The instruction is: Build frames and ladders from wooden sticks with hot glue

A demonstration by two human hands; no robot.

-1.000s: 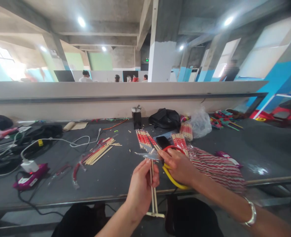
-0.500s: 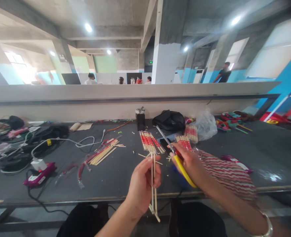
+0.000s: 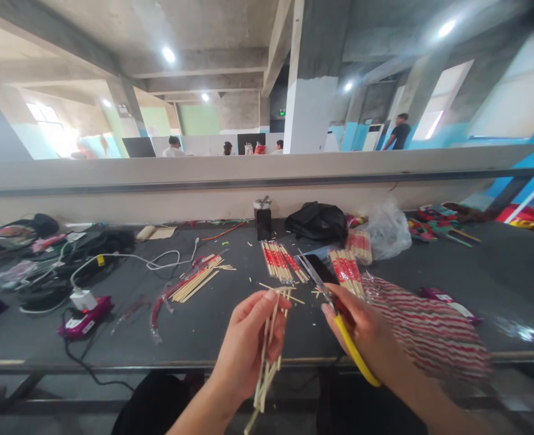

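Observation:
My left hand (image 3: pixel 250 323) is closed around a small frame of thin wooden sticks (image 3: pixel 263 386), which hangs down below the fingers past the table edge. Its upper end shows just above my thumb. My right hand (image 3: pixel 357 317) grips scissors with yellow handles (image 3: pixel 351 350), their metal blades pointing up and to the left, apart from the sticks. Beyond my hands lie red-wrapped bundles of sticks (image 3: pixel 276 261) and a few loose sticks. Another red-wrapped bundle (image 3: pixel 346 270) is just past my right hand. A dark phone (image 3: pixel 324 267) lies partly behind the blades.
Loose sticks (image 3: pixel 194 286) lie left of centre beside torn wrappers. A white cable (image 3: pixel 126 254) runs to a purple power strip (image 3: pixel 86 317). A black box (image 3: pixel 263 223), a black bag (image 3: pixel 316 222) and a clear plastic bag (image 3: pixel 388 228) stand behind. Striped cloth (image 3: pixel 430 323) lies right.
The stick frame has tilted and turned in my left hand, its lower end swinging left. My right hand with the scissors has moved slightly right and down. The view has shifted a little.

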